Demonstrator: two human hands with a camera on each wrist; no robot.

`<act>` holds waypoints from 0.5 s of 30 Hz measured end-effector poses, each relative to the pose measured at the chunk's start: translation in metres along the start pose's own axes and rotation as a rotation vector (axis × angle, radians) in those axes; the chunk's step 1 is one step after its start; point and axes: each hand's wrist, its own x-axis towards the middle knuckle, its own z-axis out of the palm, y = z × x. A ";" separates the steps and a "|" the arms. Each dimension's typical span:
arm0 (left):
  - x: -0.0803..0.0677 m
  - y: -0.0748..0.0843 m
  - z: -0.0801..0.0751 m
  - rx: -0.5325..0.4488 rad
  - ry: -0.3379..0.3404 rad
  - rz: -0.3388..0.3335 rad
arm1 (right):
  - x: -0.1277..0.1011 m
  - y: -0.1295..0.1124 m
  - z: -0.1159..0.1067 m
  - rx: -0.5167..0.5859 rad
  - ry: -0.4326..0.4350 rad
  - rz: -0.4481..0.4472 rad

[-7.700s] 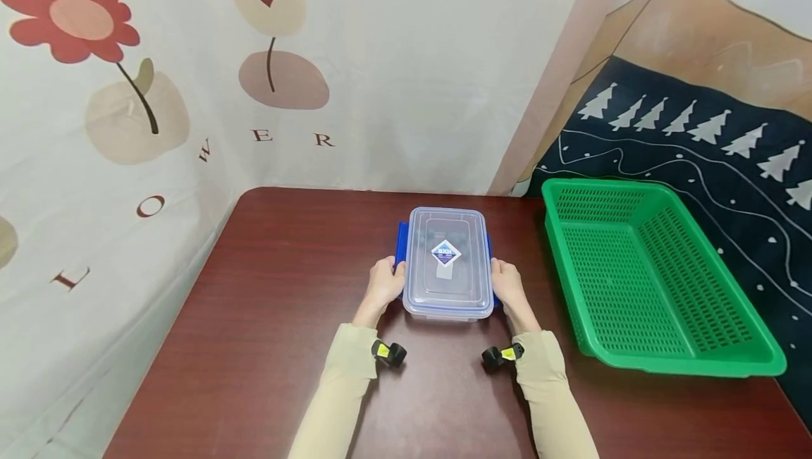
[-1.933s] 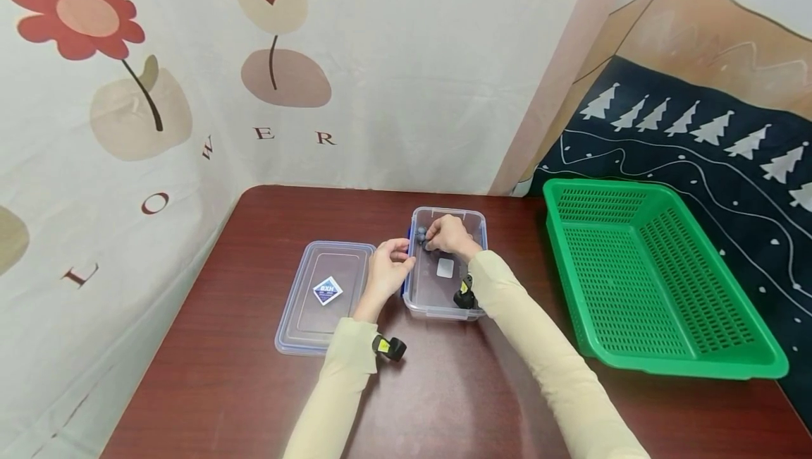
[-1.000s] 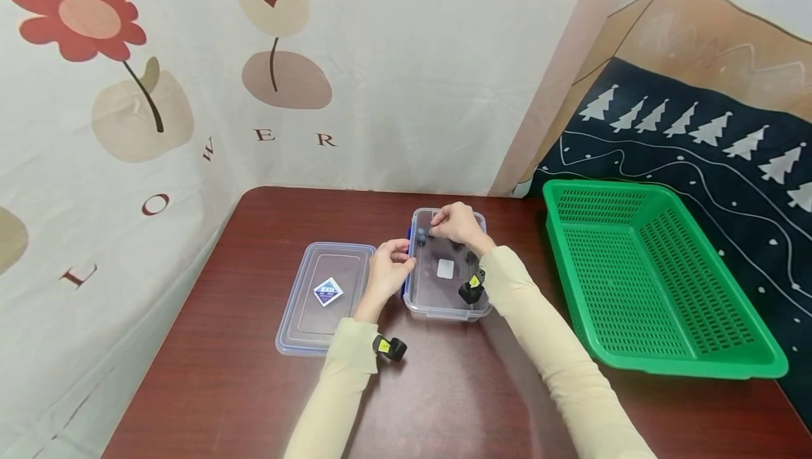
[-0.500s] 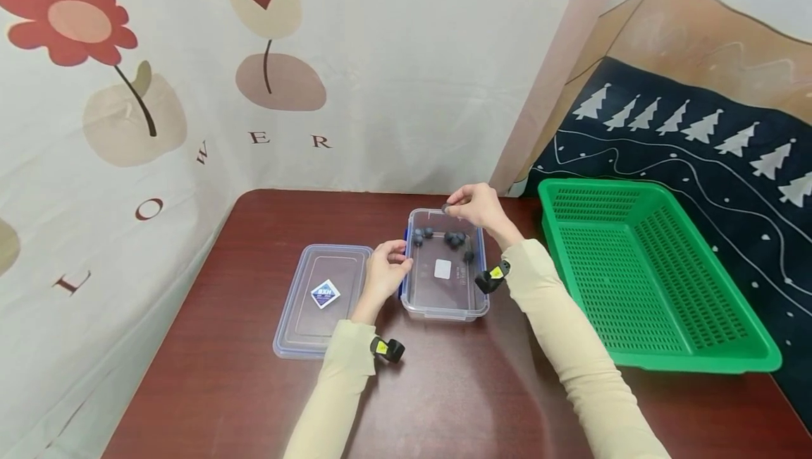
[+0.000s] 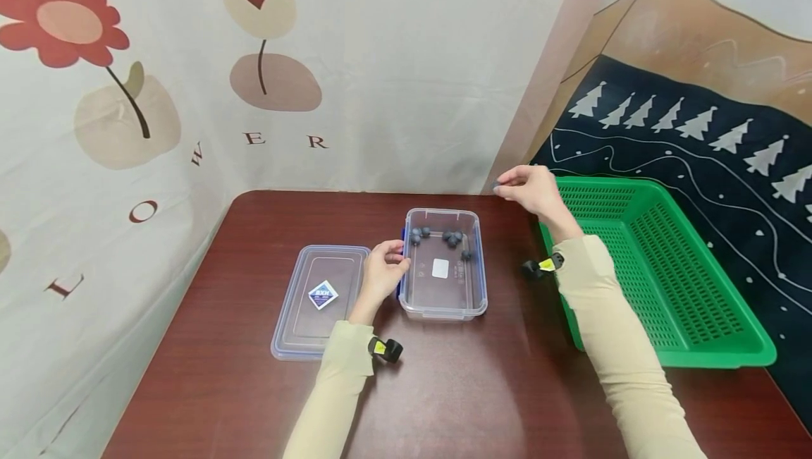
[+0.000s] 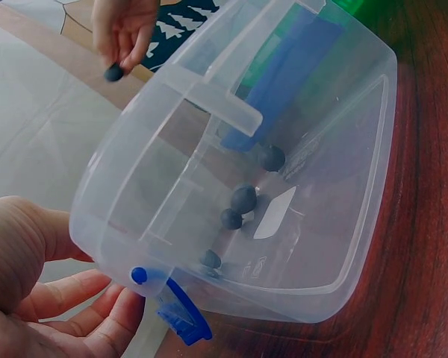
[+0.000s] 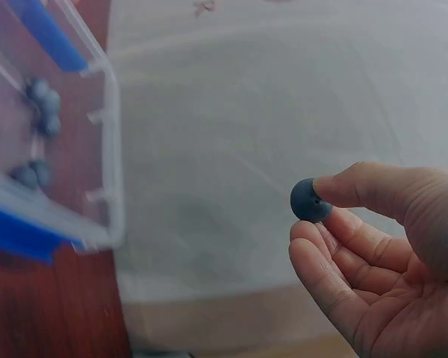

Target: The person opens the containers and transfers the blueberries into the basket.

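Observation:
A clear plastic container (image 5: 442, 288) with blue latches stands open on the table, with several dark blueberries (image 5: 452, 237) at its far end. My left hand (image 5: 393, 259) grips its left rim by the latch (image 6: 183, 319). My right hand (image 5: 502, 186) is raised beyond the container's far right corner, close to the green basket's (image 5: 660, 283) near corner. It pinches one blueberry (image 7: 310, 200) between thumb and fingertips (image 7: 336, 186). The left wrist view shows that blueberry (image 6: 113, 72) above the container (image 6: 313, 246).
The container's lid (image 5: 320, 298), with a blue diamond label, lies flat left of it. The green basket sits at the table's right side. Printed cloth hangs behind the dark red table (image 5: 444, 388).
The lid, on the container 7.7 s ago, now lies beside it. My right hand has lifted a blueberry out of the container and moved right towards the basket. The left hand has stayed put.

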 end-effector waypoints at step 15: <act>0.001 -0.001 0.001 0.013 -0.007 -0.019 | -0.015 0.055 -0.066 0.114 0.108 0.107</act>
